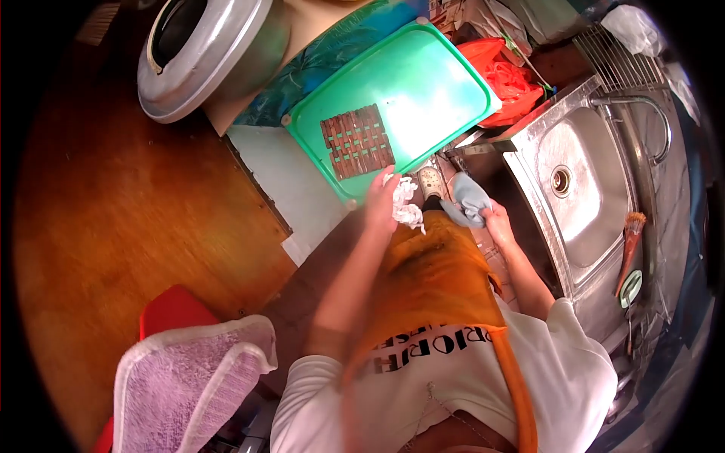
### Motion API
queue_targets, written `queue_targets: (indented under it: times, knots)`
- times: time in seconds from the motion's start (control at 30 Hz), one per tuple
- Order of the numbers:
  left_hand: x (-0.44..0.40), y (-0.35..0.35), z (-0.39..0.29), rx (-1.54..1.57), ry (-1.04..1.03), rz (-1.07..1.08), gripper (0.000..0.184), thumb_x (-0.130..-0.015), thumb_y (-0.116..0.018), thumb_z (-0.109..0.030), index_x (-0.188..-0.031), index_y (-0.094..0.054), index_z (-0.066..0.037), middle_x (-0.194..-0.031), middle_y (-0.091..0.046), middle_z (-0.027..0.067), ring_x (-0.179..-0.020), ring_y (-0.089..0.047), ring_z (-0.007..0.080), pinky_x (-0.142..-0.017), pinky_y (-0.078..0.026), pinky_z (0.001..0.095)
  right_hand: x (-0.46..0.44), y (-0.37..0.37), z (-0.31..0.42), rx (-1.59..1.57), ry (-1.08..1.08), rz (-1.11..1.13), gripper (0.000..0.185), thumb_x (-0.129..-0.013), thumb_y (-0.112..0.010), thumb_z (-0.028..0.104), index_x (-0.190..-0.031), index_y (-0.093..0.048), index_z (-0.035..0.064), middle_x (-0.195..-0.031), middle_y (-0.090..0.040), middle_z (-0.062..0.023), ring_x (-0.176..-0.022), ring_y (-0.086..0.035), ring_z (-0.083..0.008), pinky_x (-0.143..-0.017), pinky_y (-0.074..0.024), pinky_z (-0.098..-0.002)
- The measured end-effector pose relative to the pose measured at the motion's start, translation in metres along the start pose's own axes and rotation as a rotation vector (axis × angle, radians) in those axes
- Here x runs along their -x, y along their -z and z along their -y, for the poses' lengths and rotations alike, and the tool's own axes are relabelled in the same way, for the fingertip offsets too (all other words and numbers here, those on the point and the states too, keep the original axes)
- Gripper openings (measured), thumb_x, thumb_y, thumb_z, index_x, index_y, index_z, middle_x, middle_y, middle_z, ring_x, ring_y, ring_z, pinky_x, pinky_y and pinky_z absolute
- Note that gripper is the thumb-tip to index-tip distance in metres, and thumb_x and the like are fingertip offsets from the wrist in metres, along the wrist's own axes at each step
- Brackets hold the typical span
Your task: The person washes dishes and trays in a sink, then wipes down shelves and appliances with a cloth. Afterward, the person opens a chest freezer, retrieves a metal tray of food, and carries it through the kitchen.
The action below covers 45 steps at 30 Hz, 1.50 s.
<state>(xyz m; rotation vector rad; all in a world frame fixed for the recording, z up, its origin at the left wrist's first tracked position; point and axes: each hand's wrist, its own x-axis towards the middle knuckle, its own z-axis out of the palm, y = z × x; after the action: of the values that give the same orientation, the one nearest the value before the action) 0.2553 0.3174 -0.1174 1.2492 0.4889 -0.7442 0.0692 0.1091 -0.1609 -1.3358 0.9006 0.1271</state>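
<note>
The left hand [382, 202] curls around crumpled white material [408, 209], just short of a woven brown mat [366, 128] on a green tray [423, 79]. The right hand [496, 222] grips a grey-blue cloth [471, 198]; nearer the body, shirt lettering [444, 342] seems to read "PRIORI"

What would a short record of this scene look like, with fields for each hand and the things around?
Left hand: holds crumpled white material
Right hand: holds grey-blue cloth
Green tray: bears a brown woven piece
Right side: metal sink, brush beside its basin
Lower left: purple towel
</note>
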Motion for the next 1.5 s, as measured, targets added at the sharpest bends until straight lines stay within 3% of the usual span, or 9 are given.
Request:
queue_targets:
  times: [0.13,0.3,0.67,0.77,0.9,1.03,1.2,1.33,1.5]
  knots:
    - [-0.002,0.018,-0.031,-1.137,-0.821,0.011,0.046,-0.076,-0.057,-0.001,-0.12,-0.059,-0.015,-0.129,-0.046,0.0172,-0.11,-0.053,0.0314,-0.088,-0.047,0.0384,0.049,0.023,-0.058,-0.058,-0.126,-0.125,0.028,-0.079,-0.047,0.0,-0.101,-0.064,0.0,-0.089,-0.065,-0.0032,-0.081,-0.058,-0.0124,-0.077,-0.045,-0.0244]
    - [-0.056,0.019,-0.04,-1.761,-0.587,-0.067,0.058,-0.081,-0.043,-0.002,-0.132,-0.048,-0.03,-0.145,-0.029,0.0215,-0.106,-0.057,0.038,-0.087,-0.048,0.0427,0.105,0.04,-0.114,-0.083,-0.203,-0.336,0.025,-0.08,-0.047,0.002,-0.098,-0.064,0.0044,-0.074,-0.059,0.0034,-0.061,-0.046,-0.007,-0.054,-0.0355,-0.0227]
    - [-0.101,-0.088,-0.115,-1.01,-1.231,0.029,0.036,-0.081,-0.064,-0.015,-0.116,-0.059,-0.004,-0.11,-0.056,0.0208,-0.1,-0.056,0.0353,-0.088,-0.046,0.0401,0.105,0.044,-0.105,-0.316,-0.287,-0.196,0.027,-0.084,-0.067,0.01,-0.109,-0.061,0.0004,-0.096,-0.066,-0.0044,-0.085,-0.061,-0.0121,-0.079,-0.048,-0.0264]
    - [-0.11,-0.129,-0.122,-1.139,-1.102,-0.108,0.063,-0.079,-0.068,-0.035,-0.132,-0.048,-0.009,-0.134,-0.042,0.021,-0.125,-0.04,0.0375,-0.101,-0.036,0.0432,0.09,0.049,-0.11,-0.235,-0.248,-0.131,0.035,-0.08,-0.065,0.002,-0.114,-0.057,0.0,-0.1,-0.065,-0.0064,-0.089,-0.061,-0.0148,-0.082,-0.0477,-0.0283]
    - [-0.083,-0.137,-0.07,-1.018,-1.55,-0.178,0.03,-0.077,-0.067,-0.012,-0.104,-0.059,-0.001,-0.104,-0.056,0.0168,-0.095,-0.052,0.0322,-0.082,-0.044,0.0411,0.079,0.057,-0.11,-0.373,-0.288,-0.145,0.046,-0.073,-0.049,-0.01,-0.118,-0.055,-0.0015,-0.105,-0.063,-0.0074,-0.096,-0.059,-0.0172,-0.085,-0.0453,-0.028]
    - [-0.055,-0.086,0.095,-0.813,-0.752,0.257,0.017,-0.085,-0.062,-0.016,-0.095,-0.064,-0.003,-0.092,-0.065,0.0112,-0.084,-0.062,0.0197,-0.077,-0.048,0.0308,0.052,0.082,-0.163,-0.441,-0.342,-0.001,0.055,-0.069,-0.04,-0.013,-0.121,-0.053,-0.0006,-0.111,-0.061,-0.0081,-0.103,-0.057,-0.0206,-0.091,-0.0432,-0.028]
    - [-0.124,-0.021,0.224,-0.01,0.14,-0.356,0.056,-0.082,-0.068,-0.028,-0.129,-0.044,-0.007,-0.126,-0.051,0.0104,-0.112,-0.051,0.0227,-0.091,-0.044,0.0362,0.0,0.07,-0.187,-0.546,-0.501,0.129,0.045,-0.072,-0.045,-0.011,-0.114,-0.056,-0.0014,-0.104,-0.063,-0.0091,-0.094,-0.061,-0.0225,-0.083,-0.0502,-0.0333]
    - [-0.231,0.015,0.253,0.524,0.157,-0.334,0.072,-0.08,-0.069,-0.036,-0.136,-0.034,-0.007,-0.137,-0.039,0.01,-0.124,-0.04,0.0271,-0.101,-0.036,0.0423,-0.065,0.025,-0.178,-0.271,-0.376,0.158,0.049,-0.074,-0.044,-0.009,-0.121,-0.053,0.0014,-0.104,-0.063,-0.0076,-0.096,-0.059,-0.0169,-0.082,-0.0474,-0.0289]
    - [-0.254,0.032,0.267,0.683,0.04,-0.254,0.064,-0.083,-0.065,-0.031,-0.135,-0.037,-0.007,-0.137,-0.041,0.0099,-0.126,-0.04,0.0261,-0.103,-0.035,0.0426,-0.176,-0.035,-0.095,0.581,0.823,0.077,0.046,-0.075,-0.046,-0.004,-0.12,-0.048,-0.0056,-0.108,-0.054,-0.0226,-0.097,-0.054,-0.0366,-0.086,-0.0447,-0.0402]
